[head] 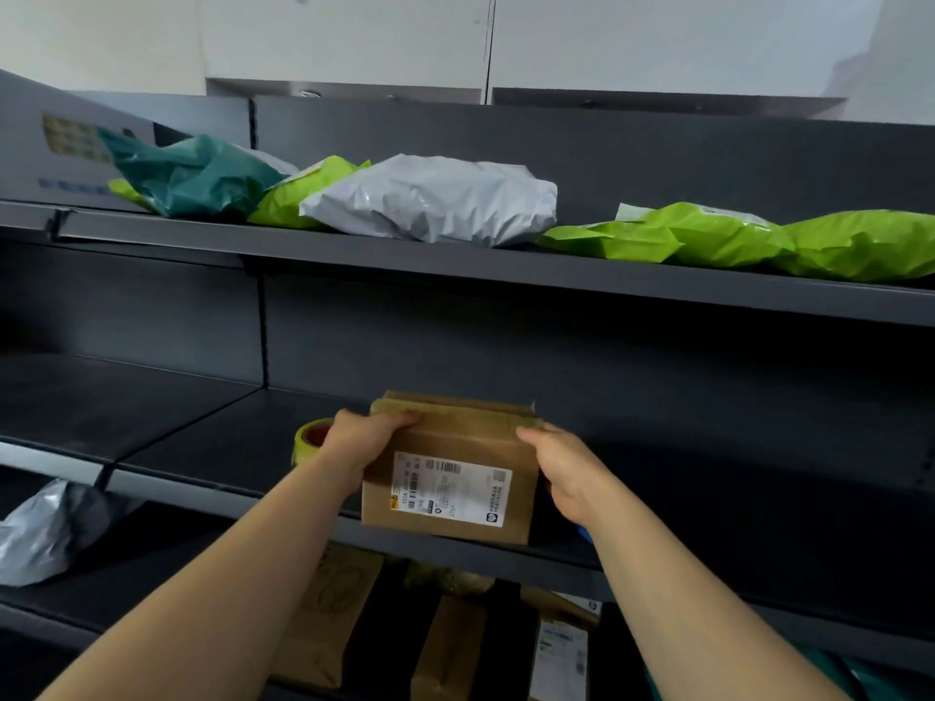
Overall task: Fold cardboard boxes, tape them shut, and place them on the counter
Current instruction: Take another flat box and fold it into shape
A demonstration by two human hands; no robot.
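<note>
While the cardboard box [455, 447] is at the front lip of the middle shelf [202, 447], both hands grip it: the left hand [362, 442] curls its fingers over the far left corner, and the right hand [566, 473] clasps the right side with the thumb on the upper face. Whether the box's near edge rests on the middle shelf or hangs just above it cannot be told. The face bearing the shipping label [450, 488] is turned up and tilted toward the person. The taped seam lies along the far edge, toward the back of the middle shelf. The long axis appears to run side to side, parallel to the shelf's front edge, though the box is close to square. To set it down well, the hands should probably keep level, slide the box fully onto the middle shelf, and let go only once its base sits flat. A yellow tape roll [311, 437] lies on the middle shelf behind the left hand. Mailer bags [435, 199] lie on the shelf above, and more boxes [450, 645] stand below.
</note>
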